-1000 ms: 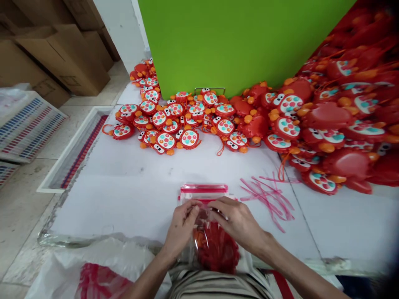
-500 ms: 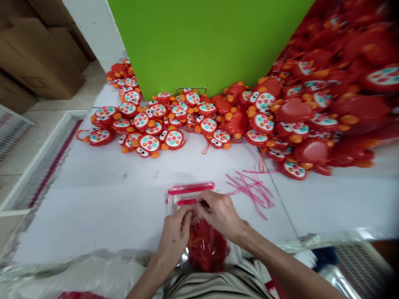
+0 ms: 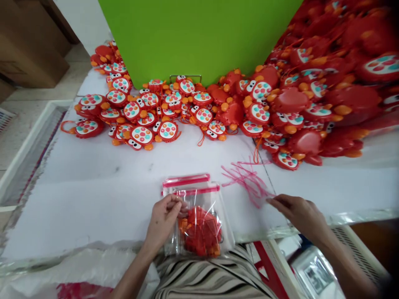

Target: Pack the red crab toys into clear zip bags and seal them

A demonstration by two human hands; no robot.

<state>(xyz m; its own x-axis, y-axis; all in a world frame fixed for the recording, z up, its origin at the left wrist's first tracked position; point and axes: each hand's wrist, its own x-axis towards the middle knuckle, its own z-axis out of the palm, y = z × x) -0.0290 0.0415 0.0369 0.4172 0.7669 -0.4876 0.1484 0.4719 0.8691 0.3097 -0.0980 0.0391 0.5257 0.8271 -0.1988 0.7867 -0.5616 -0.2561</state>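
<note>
- The left hand [image 3: 163,216] touches the upper left edge of a clear bag [image 3: 204,199]; its fingers curl in toward the thumb, but whether they pinch the plastic I cannot tell.
- The bag, with a pink band across its top, is at the near edge of the bench [image 3: 102,199]; a red toy [image 3: 202,231] sits inside it.
- Another pink-topped bag [image 3: 186,179] shows just behind the first.
- The right hand [image 3: 301,212] is at the near end of some loose pink strips [image 3: 245,178], fingertips close together; I cannot tell whether they pinch one.
- Red toys with white, dotted panels [image 3: 141,135] spread across the back of the bench and heap up on the right.
- A green board [image 3: 202,37] stands behind them.
</note>
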